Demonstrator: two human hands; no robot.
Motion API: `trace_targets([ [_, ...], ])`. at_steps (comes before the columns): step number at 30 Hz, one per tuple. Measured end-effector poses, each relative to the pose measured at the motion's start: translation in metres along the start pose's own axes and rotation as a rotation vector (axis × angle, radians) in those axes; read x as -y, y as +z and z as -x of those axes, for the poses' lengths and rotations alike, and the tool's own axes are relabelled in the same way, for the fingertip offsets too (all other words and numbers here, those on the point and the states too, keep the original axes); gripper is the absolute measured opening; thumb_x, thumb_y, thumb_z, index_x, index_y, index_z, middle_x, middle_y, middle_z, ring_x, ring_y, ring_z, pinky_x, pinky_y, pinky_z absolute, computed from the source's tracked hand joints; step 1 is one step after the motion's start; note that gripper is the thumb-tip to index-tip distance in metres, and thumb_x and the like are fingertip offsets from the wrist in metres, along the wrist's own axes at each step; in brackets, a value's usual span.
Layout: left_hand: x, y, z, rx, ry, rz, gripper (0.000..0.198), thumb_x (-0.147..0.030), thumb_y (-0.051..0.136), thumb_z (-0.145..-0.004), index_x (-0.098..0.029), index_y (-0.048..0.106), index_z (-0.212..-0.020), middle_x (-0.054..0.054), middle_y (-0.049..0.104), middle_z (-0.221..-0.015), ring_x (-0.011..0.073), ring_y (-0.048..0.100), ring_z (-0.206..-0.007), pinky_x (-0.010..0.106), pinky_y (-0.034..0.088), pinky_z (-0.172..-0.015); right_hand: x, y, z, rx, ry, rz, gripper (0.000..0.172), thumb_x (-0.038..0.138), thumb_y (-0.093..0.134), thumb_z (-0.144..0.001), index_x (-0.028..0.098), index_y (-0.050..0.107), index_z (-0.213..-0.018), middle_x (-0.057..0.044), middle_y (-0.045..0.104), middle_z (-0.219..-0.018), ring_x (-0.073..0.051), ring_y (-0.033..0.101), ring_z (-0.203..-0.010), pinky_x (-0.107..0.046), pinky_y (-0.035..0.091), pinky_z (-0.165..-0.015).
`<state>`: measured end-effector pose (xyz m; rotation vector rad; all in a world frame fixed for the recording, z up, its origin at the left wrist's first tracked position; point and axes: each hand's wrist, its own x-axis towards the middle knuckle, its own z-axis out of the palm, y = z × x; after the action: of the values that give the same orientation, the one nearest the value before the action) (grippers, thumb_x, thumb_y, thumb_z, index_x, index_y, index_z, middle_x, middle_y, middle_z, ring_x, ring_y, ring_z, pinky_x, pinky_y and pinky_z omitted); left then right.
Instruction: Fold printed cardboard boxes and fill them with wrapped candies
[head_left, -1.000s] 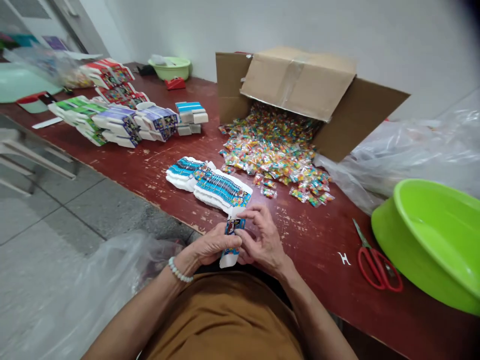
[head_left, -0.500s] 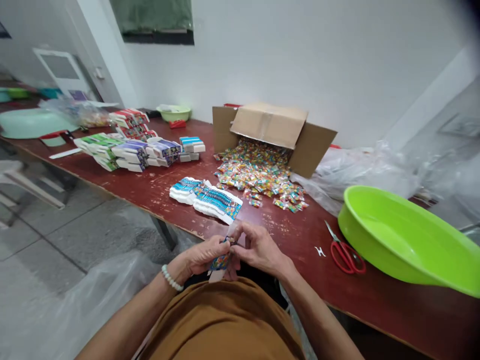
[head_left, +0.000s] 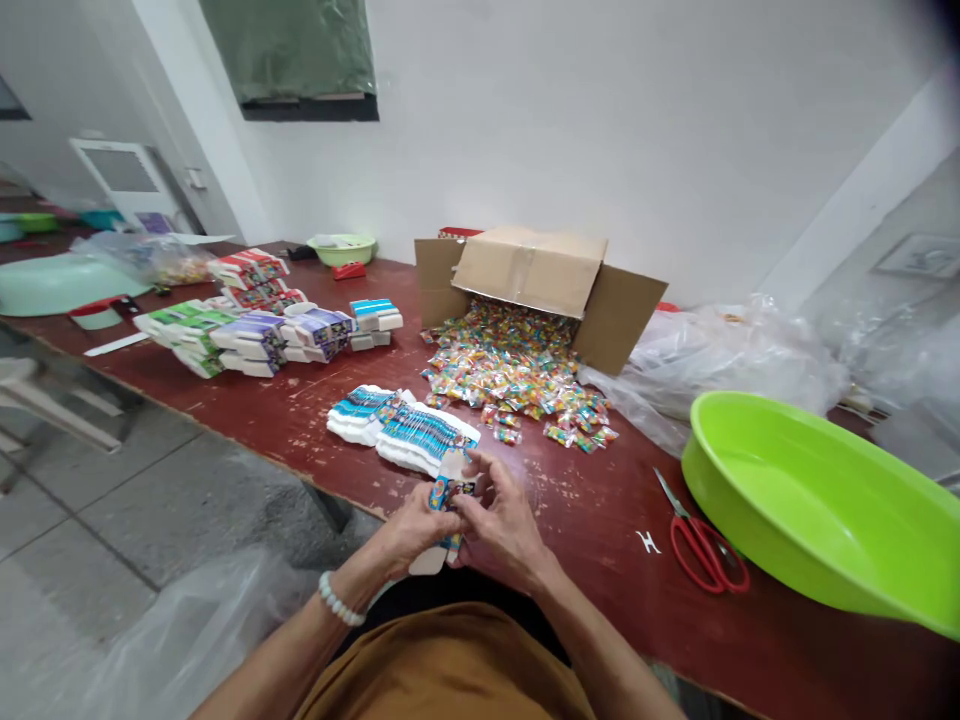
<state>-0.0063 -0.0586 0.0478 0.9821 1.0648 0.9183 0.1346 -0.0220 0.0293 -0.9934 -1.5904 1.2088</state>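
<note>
Between my two hands, over the table's front edge, is a small blue printed carton (head_left: pixel 440 493) with white flaps sticking out at its top and bottom. My left hand (head_left: pixel 415 528) is closed on its left side, thumb across the front. My right hand (head_left: pixel 501 515) grips its right side with thumb and fingers near the upper flap. Just beyond the hands lies a row of flattened blue cartons (head_left: pixel 424 436), stacked on edge. Behind that row, wrapped candies (head_left: pixel 517 370) spill out of a cardboard box (head_left: pixel 529 265) lying on its side.
Red-handled scissors (head_left: pixel 705 550) and a white scrap (head_left: pixel 648 542) lie right, beside a big green basin (head_left: pixel 810 510). Folded purple cartons (head_left: pixel 251 335), green cartons (head_left: pixel 187 330) and red cartons (head_left: pixel 251 272) are stacked left on the red table (head_left: pixel 300 400). Plastic bags (head_left: pixel 735 355) lie behind the basin.
The hands have lifted the carton slightly away from my body, and more of its blue face and white flaps shows. The camera view has tilted up a little.
</note>
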Motion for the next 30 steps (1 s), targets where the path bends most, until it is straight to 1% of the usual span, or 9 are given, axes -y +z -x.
trace_targets([
  [2,0.004,0.003,-0.012,-0.053,0.013,0.028,0.03,-0.031,0.081,-0.065,-0.013,0.07,-0.087,0.002,0.069,-0.065,0.0157,0.063,-0.059,0.025,0.052,-0.058,-0.011,0.002,-0.01,0.001,0.097,-0.039,0.04,0.024,0.066,-0.077,0.019,0.066,-0.117,-0.002,0.068,-0.087,-0.013,0.058,-0.064,-0.024,0.047,-0.058],
  [5,0.011,0.003,-0.032,-0.186,0.028,-0.021,0.035,-0.038,0.082,-0.065,-0.014,0.07,-0.087,0.002,0.071,-0.071,0.0182,0.065,-0.064,0.027,0.052,-0.06,-0.025,-0.006,-0.025,0.04,0.168,-0.079,0.018,0.031,0.063,-0.08,0.015,0.07,-0.082,0.0,0.064,-0.068,-0.013,0.055,-0.059,-0.023,0.043,-0.056],
  [9,0.02,0.0,-0.056,-0.36,0.113,-0.143,0.046,-0.044,0.084,-0.063,-0.017,0.067,-0.096,0.005,0.076,-0.086,0.0248,0.071,-0.083,0.031,0.057,-0.073,-0.024,-0.023,-0.034,-0.105,0.107,0.086,0.024,0.032,0.059,-0.083,0.017,0.064,-0.065,0.003,0.057,-0.059,-0.012,0.049,-0.058,-0.023,0.037,-0.056],
  [11,0.026,-0.001,-0.063,-0.398,0.173,-0.04,0.065,-0.043,0.087,-0.059,-0.02,0.058,-0.113,0.005,0.077,-0.094,0.026,0.074,-0.087,0.035,0.06,-0.077,-0.019,-0.028,-0.035,-0.096,0.087,0.126,0.022,0.031,0.058,-0.084,0.018,0.066,-0.068,0.003,0.058,-0.06,-0.012,0.049,-0.058,-0.023,0.037,-0.056],
  [13,0.033,-0.002,-0.068,-0.422,0.236,0.051,0.081,-0.041,0.089,-0.059,-0.025,0.047,-0.127,0.003,0.077,-0.097,0.0256,0.075,-0.085,0.036,0.062,-0.075,-0.019,-0.027,-0.036,-0.126,0.098,0.09,0.016,0.028,0.061,-0.082,0.019,0.07,-0.092,0.004,0.061,-0.066,-0.013,0.053,-0.061,-0.024,0.04,-0.06],
  [14,0.035,-0.002,-0.069,-0.428,0.261,0.067,0.084,-0.041,0.088,-0.061,-0.028,0.044,-0.131,0.003,0.076,-0.099,0.0253,0.075,-0.085,0.035,0.062,-0.073,-0.021,-0.025,-0.036,-0.16,0.112,0.047,0.029,0.026,0.064,-0.081,0.02,0.067,-0.108,0.005,0.062,-0.068,-0.014,0.055,-0.063,-0.025,0.042,-0.062],
  [17,0.035,0.002,-0.068,-0.437,0.273,0.059,0.076,-0.041,0.087,-0.064,-0.028,0.05,-0.129,0.006,0.074,-0.109,0.0246,0.074,-0.091,0.031,0.062,-0.075,-0.035,-0.014,-0.034,-0.244,0.127,-0.127,0.052,0.026,0.067,-0.08,0.022,0.054,-0.129,0.004,0.065,-0.073,-0.015,0.061,-0.068,-0.026,0.047,-0.067],
  [22,0.02,0.011,-0.06,-0.383,0.205,0.144,0.061,-0.041,0.087,-0.061,-0.021,0.058,-0.112,0.01,0.07,-0.118,0.0269,0.07,-0.102,0.03,0.058,-0.075,-0.047,-0.004,-0.024,-0.307,0.09,-0.22,0.037,0.032,0.07,-0.081,0.022,0.061,-0.116,-0.001,0.071,-0.087,-0.017,0.066,-0.078,-0.028,0.052,-0.073],
  [30,0.021,0.002,-0.045,-0.284,0.23,0.027,0.028,-0.039,0.066,-0.085,-0.02,0.056,-0.103,0.002,0.065,-0.096,0.0161,0.061,-0.081,0.025,0.051,-0.072,-0.04,-0.01,-0.018,-0.118,0.07,-0.106,0.031,0.039,0.066,-0.088,0.02,0.066,-0.112,-0.005,0.075,-0.098,-0.02,0.069,-0.086,-0.031,0.054,-0.078],
])
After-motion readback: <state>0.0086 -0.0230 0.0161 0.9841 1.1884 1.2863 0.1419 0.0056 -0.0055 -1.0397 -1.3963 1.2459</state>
